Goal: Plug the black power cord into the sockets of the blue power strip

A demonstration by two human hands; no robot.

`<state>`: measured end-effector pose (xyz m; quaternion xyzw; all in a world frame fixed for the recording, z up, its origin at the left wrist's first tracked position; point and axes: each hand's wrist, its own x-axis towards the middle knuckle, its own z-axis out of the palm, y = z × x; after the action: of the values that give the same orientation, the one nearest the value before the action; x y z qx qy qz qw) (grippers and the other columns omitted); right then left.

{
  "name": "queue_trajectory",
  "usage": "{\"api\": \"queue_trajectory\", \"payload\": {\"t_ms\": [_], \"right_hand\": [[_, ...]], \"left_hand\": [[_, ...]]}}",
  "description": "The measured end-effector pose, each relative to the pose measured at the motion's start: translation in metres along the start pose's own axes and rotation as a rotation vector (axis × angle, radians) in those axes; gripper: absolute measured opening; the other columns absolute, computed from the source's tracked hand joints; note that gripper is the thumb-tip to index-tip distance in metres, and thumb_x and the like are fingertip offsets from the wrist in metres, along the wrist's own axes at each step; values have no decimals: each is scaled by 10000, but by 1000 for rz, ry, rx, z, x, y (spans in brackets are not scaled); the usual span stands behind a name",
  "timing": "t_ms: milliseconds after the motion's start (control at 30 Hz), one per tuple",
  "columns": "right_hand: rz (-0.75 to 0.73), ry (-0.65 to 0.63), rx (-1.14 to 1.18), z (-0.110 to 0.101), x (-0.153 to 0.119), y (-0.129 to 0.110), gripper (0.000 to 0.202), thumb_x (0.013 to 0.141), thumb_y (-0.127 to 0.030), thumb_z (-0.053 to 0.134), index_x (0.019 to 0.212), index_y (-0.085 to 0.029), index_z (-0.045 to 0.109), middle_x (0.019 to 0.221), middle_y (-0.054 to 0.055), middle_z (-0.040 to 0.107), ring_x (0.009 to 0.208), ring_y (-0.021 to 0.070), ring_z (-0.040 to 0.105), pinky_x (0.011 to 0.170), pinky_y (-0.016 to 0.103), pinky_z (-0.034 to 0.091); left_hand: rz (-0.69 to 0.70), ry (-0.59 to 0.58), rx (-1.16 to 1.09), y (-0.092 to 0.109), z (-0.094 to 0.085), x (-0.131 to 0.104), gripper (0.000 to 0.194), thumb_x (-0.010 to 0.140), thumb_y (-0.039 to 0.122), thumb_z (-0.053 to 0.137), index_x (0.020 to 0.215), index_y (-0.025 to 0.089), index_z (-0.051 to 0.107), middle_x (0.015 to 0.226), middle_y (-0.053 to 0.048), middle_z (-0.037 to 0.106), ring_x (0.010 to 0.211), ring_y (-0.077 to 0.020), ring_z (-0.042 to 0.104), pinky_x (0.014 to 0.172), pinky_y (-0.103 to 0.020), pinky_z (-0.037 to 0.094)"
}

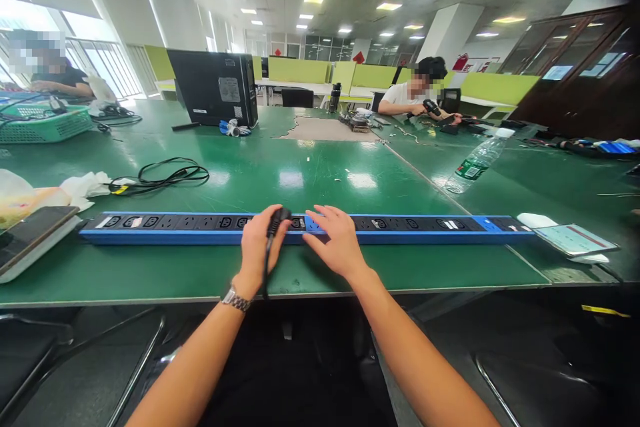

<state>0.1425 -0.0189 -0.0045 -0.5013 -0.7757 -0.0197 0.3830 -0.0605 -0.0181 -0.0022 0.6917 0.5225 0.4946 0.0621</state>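
Observation:
A long blue power strip (200, 237) with rows of black sockets lies across the green table. My left hand (257, 247) is closed around a black power plug (280, 215) just over the strip's middle; its cord hangs down past the wrist to the table's front edge. Beside it, my right hand (333, 240) is open, fingers spread over the strip right of the plug. Whether those fingers press on the strip I cannot tell. The left hand covers some of the sockets.
Left are a phone (35, 240), a coiled black cable (170, 175) and a green basket (50, 123). A computer case (215, 88) stands at the back. A tilted water bottle (477, 163) and a card (575, 239) lie right. Two people sit across the table.

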Motion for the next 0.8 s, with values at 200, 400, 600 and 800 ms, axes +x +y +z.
{"api": "queue_trajectory", "payload": {"t_ms": [200,400,600,800], "right_hand": [[319,104,-145,-4,-16,52,400,897,-447,513,1151,-191,687,1259,124,652,1214,297,535,1064,519,334],[313,71,-208,-1,-22,55,407,923,-457,469,1180,-214,671,1313,101,622,1265,294,493,1074,515,307],[302,76,-226,0,-23,53,410,936,-454,450,1190,-216,668,1322,96,618,1274,291,487,1077,502,303],[286,110,-222,1,-24,54,394,936,-451,455,1179,-232,674,1312,97,623,1272,292,486,1069,512,308]], "left_hand": [[-176,23,128,-33,-33,8,334,890,426,512,1074,182,645,997,-78,719,928,-244,658,875,-358,497],[-83,-123,201,-29,-34,13,316,870,388,532,1091,190,642,973,-76,726,876,-230,660,859,-352,492],[-24,-213,251,-26,-38,22,350,858,425,550,1111,201,640,997,-98,718,912,-263,656,857,-379,503],[-82,-215,175,-32,-42,25,367,835,474,557,1057,198,650,945,-79,727,842,-236,662,793,-351,513]]}}
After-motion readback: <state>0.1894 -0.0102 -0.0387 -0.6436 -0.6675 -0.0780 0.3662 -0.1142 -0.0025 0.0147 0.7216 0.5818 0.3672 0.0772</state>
